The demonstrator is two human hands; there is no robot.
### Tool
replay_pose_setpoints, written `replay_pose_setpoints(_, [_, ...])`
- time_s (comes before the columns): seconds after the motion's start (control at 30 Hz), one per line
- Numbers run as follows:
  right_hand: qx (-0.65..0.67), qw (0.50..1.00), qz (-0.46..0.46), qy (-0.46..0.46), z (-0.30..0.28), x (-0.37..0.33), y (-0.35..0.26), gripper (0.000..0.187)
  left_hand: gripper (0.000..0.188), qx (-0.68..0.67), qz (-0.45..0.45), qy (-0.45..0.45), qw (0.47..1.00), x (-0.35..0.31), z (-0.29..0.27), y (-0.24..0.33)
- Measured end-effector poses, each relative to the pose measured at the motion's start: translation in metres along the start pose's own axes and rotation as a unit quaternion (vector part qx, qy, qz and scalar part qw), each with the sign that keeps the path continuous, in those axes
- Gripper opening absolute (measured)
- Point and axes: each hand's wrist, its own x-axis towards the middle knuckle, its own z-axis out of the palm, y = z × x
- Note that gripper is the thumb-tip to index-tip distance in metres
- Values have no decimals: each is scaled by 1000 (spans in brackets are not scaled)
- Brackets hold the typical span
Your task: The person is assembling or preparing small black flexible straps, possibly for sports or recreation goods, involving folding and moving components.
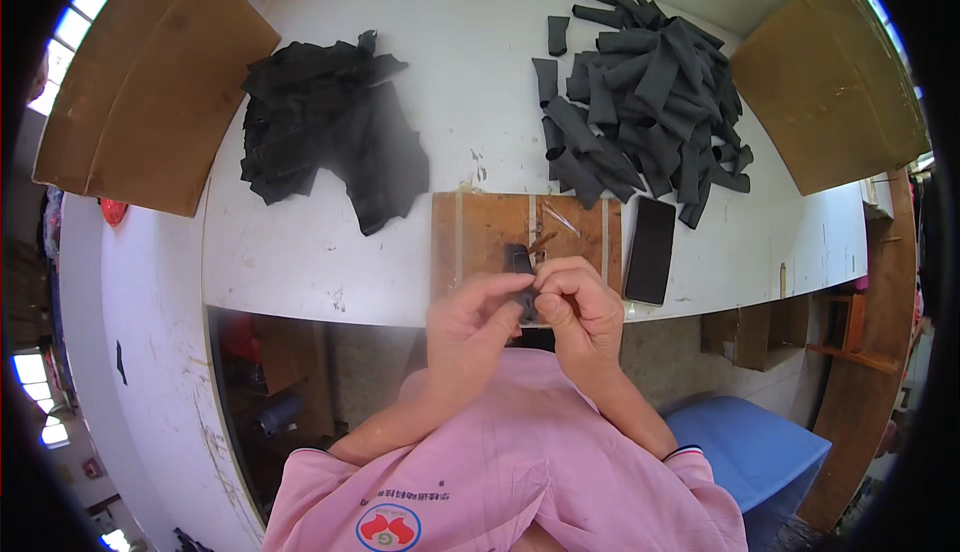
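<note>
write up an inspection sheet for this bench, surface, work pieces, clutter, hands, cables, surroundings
Surface: white table with dark marks; brown board at the near edge
Work pieces: small dark piece over the board; heap of dark tubular pieces far right; black sheet pieces far left
Clutter: black phone beside the board
Hands: left hand and right hand pinch the small dark piece
Cables: nothing seen
Surroundings: cardboard at left and right; blue-covered object lower right

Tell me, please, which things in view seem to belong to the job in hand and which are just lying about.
Probably part of the job:
dark piece, held by left hand and right hand
brown board beneath them
black flat pieces, left heap
dark grey pieces, right pile

Probably just lying about:
black phone
left cardboard
right cardboard
</note>
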Motion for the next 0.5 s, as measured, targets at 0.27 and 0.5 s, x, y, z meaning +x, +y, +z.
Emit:
replay_pose_setpoints(0.27, [-90, 994, -52, 32, 6, -4, -11, 12, 9, 43, 174, 50, 982, 2, 8, -10])
replay_pose_setpoints(0.5, [181, 968, 168, -41, -9, -1, -23, 9, 14, -290, -80, -105, 948, 7, -5, 15])
